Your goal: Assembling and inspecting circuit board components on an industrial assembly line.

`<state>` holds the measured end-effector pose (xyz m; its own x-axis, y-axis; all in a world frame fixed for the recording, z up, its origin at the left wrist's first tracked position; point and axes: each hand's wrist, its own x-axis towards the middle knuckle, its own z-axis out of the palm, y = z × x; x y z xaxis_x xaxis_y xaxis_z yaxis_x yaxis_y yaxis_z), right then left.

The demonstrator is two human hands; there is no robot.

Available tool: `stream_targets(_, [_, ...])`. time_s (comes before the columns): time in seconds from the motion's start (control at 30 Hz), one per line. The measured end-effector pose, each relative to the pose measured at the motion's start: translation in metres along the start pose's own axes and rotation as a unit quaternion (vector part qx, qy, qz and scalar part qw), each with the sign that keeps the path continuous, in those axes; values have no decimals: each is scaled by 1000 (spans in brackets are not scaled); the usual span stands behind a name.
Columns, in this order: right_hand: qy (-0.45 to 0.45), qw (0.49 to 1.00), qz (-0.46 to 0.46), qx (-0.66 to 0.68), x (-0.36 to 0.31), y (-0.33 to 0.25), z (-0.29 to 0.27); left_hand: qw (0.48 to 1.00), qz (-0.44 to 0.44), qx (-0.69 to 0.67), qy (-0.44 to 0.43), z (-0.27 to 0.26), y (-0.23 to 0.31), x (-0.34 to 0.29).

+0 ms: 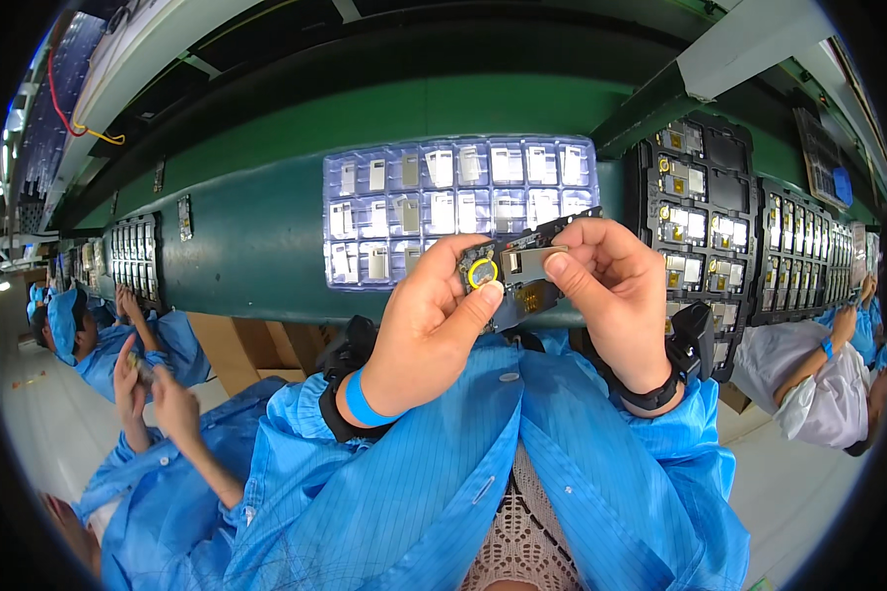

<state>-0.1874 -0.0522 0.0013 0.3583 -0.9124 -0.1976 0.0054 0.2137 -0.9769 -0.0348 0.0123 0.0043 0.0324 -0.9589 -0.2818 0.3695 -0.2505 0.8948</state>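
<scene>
My left hand (419,345) grips the left end of a dark circuit board (528,298), thumb on top beside a yellow ring (483,273). The board hangs tilted in front of my chest. A thin silver metal plate (534,264) lies over its upper part. Pinched between thumb and fingers of my right hand (616,300) is the plate's right end, against the board. Whether the plate sits flush cannot be seen. Just beyond my hands stands a clear plastic tray (326,222), its compartments holding several similar silver plates.
Black trays (756,187) with several boards stand at the right. A loose board (185,219) lies on the green work surface (256,227) at left. A green post (650,103) rises behind the right side. Co-workers sit on both sides; a cardboard box (232,340) is below left.
</scene>
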Motion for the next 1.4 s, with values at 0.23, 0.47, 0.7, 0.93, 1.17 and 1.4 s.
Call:
stream_targets(0.23, [-1,1000,-5,2,0,2,-1,1000,0,8,-2,2,0,0])
stream_targets(0.47, [4,1000,-11,11,1,5,-2,1000,1,3,-4,2,-1,2])
stream_targets(0.7, [36,995,-48,-75,1,5,-1,1000,-5,17,0,1,-3,4])
stream_targets(0.93, [67,986,-98,-117,0,2,1,998,19,50,14,6,-2,4])
stream_targets(1.17, [63,973,-130,-182,-4,-4,0,997,54,35,48,12,-11,7])
stream_targets(1.4, [73,957,-178,-215,-3,-8,0,995,70,55,44,10,-11,7])
